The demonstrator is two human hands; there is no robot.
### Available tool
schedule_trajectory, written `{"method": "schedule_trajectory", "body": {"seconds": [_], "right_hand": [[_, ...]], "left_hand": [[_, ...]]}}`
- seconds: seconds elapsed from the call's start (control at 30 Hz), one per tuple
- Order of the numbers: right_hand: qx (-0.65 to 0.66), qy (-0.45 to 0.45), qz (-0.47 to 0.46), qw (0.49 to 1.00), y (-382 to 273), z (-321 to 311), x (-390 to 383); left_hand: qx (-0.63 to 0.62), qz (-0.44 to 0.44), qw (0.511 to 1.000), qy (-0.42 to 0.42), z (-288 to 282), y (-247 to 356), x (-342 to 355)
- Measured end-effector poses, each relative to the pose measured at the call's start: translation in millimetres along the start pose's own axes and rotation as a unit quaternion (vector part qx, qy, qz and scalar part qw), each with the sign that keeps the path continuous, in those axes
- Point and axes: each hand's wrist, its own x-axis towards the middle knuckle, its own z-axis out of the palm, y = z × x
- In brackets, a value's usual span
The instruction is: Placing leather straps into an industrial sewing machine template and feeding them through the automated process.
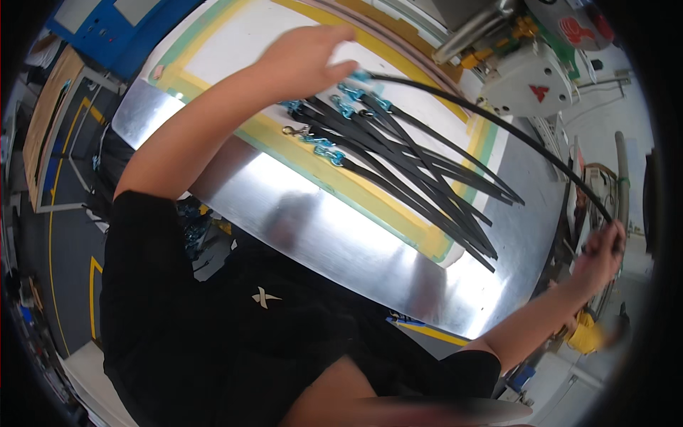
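Observation:
My left hand (309,60) is raised over the white board (220,43) edged with green and yellow tape, thumb and fingers apart. Just beside its thumb is the blurred teal clip (366,78) at one end of a long black strap (498,121). My right hand (601,252), out at the right, grips that strap's far end, which arcs above the board. Several more black straps (413,171) lie crossed on the board, with teal plastic and metal clips (331,153) at their left ends.
The board sits on a shiny metal table (327,235). A white machine head (530,82) with metal cylinders overhangs the back right. A blue cabinet (89,28) stands at the back left, beside a framed wooden panel (53,121). Pipes and equipment (619,178) line the right.

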Motion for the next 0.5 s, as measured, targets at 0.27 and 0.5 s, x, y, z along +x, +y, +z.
{"method": "schedule_trajectory", "body": {"seconds": [0.27, 0.5], "right_hand": [[-0.152, 0.189, -0.174, 0.954, -168.9, -130.4, -107.5], [-0.414, 0.476, -0.193, 0.751, -203.2, -182.1, -194.1]], "left_hand": [[0.001, 0.166, 0.954, -0.251, 66.2, 63.2, 50.0], [-0.091, 0.184, 0.947, -0.247, 66.5, 35.2, 54.9]]}}
